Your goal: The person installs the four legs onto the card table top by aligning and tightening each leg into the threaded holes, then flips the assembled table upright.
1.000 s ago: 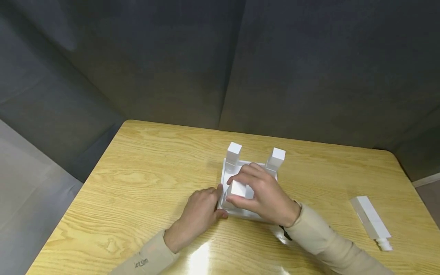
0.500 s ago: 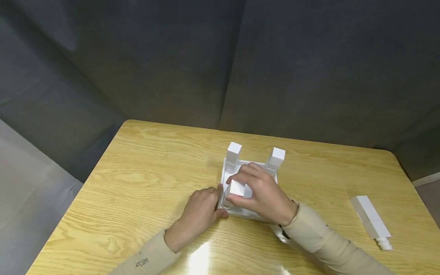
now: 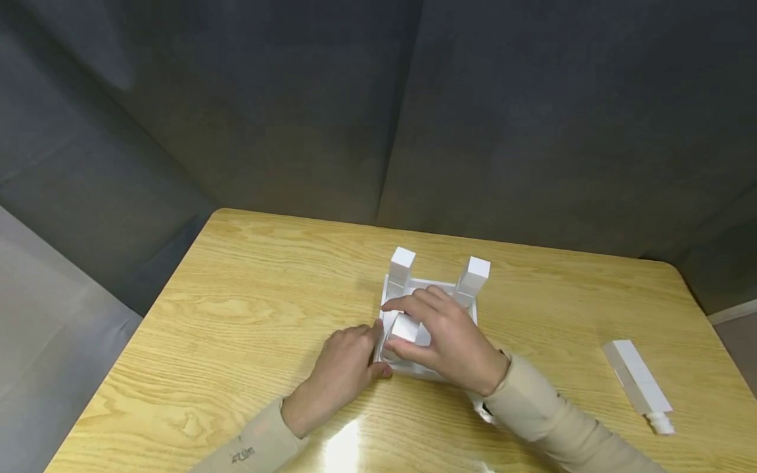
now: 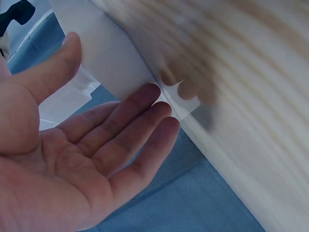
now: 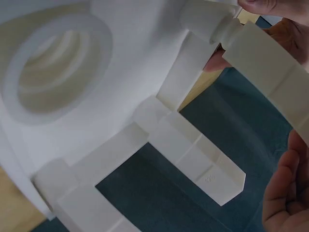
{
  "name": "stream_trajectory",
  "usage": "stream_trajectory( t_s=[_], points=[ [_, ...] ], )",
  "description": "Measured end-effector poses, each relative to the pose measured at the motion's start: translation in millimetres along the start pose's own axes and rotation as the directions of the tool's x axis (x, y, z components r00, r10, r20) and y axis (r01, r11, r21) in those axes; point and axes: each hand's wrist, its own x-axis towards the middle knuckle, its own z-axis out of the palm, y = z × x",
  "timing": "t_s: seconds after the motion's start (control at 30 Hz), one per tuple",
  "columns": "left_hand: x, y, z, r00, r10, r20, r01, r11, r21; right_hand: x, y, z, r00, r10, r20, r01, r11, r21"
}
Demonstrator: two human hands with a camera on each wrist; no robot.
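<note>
A square white tabletop (image 3: 428, 369) with a raised rim lies upside down on the table. Two square white legs, the far-left leg (image 3: 401, 266) and the far-right leg (image 3: 473, 276), stand up from its back corners. Over the near-left corner my right hand (image 3: 455, 335) holds a third leg (image 3: 405, 326) between thumb and fingers. A narrow neck shows between this leg (image 5: 263, 60) and its corner socket in the right wrist view. My left hand (image 3: 345, 361) rests against the tabletop's left corner, thumb at the front edge, its fingers (image 4: 130, 121) nearly straight along the side.
Another white leg (image 3: 639, 378) with a threaded end lies at the right of the wooden table (image 3: 266, 276). The near-right corner has an open round threaded socket (image 5: 58, 72). A dark curtain (image 3: 378, 118) hangs behind the table's back edge.
My right hand has shifted slightly left, and the top of the leg it holds has turned a little and moved left. My left hand and the tabletop stay where they were.
</note>
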Motion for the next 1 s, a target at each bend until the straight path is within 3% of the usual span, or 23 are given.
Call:
stream_trajectory(
  t_s=[0.2,0.5,0.8,1.0],
  points=[
    [-0.4,0.6,0.4,1.0,-0.004,-0.005,0.004,1.0,-0.012,-3.8,0.3,-3.8,0.999,-0.048,-0.016,0.048,0.999,0.024],
    [0.2,1.3,0.9,1.0,-0.019,0.004,0.019,0.999,0.033,-6.2,-1.4,-16.8,0.996,-0.005,0.091,0.012,0.997,-0.074],
    [-0.3,0.7,1.6,1.0,-0.022,0.0,0.022,0.999,0.029,-5.4,-4.1,-13.5,0.999,0.048,0.025,-0.046,0.996,-0.082],
    [0.6,0.9,1.4,1.0,-0.012,-0.007,0.012,1.0,0.019,-6.1,-1.9,-10.6,1.0,-0.016,-0.019,0.016,0.999,-0.037]
  ],
)
